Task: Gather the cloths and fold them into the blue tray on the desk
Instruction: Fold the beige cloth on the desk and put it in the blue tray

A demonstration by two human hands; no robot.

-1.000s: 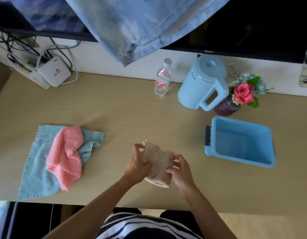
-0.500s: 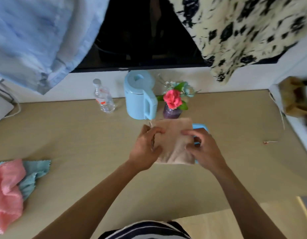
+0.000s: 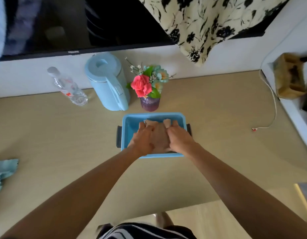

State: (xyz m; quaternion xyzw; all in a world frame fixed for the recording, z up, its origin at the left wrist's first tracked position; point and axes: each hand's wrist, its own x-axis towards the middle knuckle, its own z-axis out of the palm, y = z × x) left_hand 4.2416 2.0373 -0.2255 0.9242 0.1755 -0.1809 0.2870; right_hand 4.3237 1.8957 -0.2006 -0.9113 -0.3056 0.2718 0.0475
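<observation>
The blue tray sits mid-desk, in front of the vase. A folded beige cloth lies inside it, between my hands. My left hand grips the cloth's left side and my right hand grips its right side, both reaching down into the tray. The cloth's far corners poke up past my fingers. A light blue cloth lies at the desk's far left edge, mostly cut off by the frame. The pink cloth is out of view.
Behind the tray stand a purple vase with flowers, a pale blue kettle and a plastic water bottle. A white cable trails at the right by a raised white ledge. A dark screen and hanging fabrics lie behind.
My hands carried the folded beige cloth from the desk's front middle rightward over the tray and lowered it inside. The view swung right, so the pink and blue cloths slid off to the left.
</observation>
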